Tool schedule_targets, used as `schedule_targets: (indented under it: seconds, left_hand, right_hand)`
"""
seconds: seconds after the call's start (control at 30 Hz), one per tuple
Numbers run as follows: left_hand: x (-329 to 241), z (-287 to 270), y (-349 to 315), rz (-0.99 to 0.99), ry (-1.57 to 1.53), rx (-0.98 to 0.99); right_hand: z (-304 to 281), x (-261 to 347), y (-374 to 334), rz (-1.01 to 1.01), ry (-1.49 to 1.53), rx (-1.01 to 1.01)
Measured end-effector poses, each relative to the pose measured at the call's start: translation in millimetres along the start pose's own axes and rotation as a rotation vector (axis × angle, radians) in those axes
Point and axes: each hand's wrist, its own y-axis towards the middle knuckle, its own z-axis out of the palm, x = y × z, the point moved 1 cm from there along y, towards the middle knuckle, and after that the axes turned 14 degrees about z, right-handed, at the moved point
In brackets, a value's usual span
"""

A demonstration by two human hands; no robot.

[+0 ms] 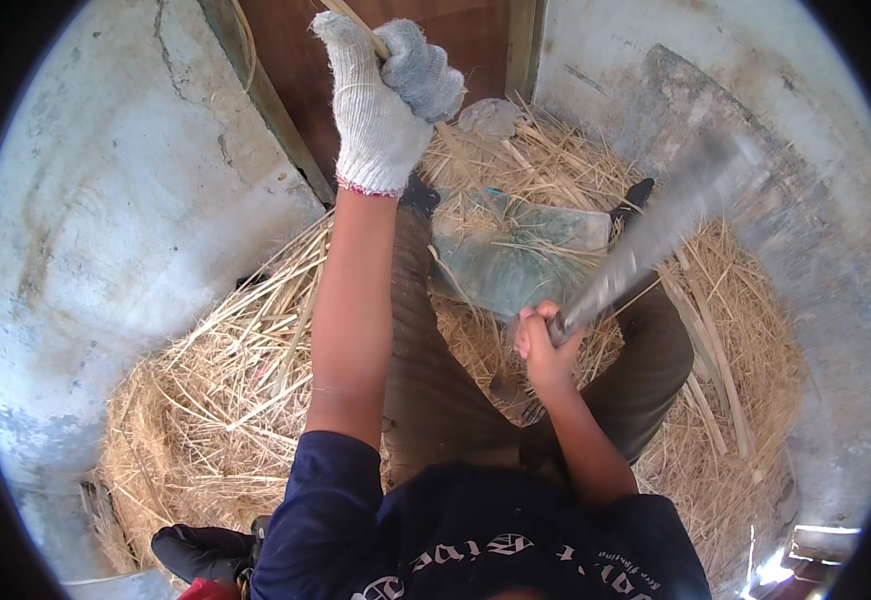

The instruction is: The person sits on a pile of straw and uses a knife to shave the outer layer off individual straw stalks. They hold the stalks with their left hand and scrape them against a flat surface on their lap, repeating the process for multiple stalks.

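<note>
My left hand (385, 110), in a white-grey knit glove with a red cuff edge, is raised at the top centre. Its fingers wrap around a pale bamboo strip (353, 18) that slants out above the thumb; the lower part is partly lost among the shavings behind. Bare and lower on the right, my right hand (549, 345) grips the handle of a long machete (655, 230). The blade points up and right, smeared by motion, and stands apart from the strip. Beneath it, between my legs, lies a greenish-grey sheet (520, 265) with shavings on it.
Heaps of pale shavings and thin strips (225, 390) surround my legs, with longer strips (720, 350) at the right. Worn grey walls (115, 200) close in on both sides. A brown door (480, 45) stands ahead. A dark bag-like item (205, 552) lies at the lower left.
</note>
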Motion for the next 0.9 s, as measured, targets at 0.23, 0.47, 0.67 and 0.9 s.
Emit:
schedule_targets:
  seconds: [0.23,0.47,0.67,0.9]
  left_hand:
    - [0,-8,-2,0.018,0.018,0.080]
    - [-6,-22,3,0.052,0.013,0.068]
    - [14,9,2,0.055,-0.116,-0.001]
    - [3,2,0,0.085,0.073,0.028]
  right_hand:
    - [-28,-56,21,0.618,-0.269,-0.105]
    - [-28,19,14,0.256,0.011,-0.212]
    - [-44,-77,30,0.022,-0.159,-0.100]
    - [-35,-32,20,0.149,-0.841,-0.088]
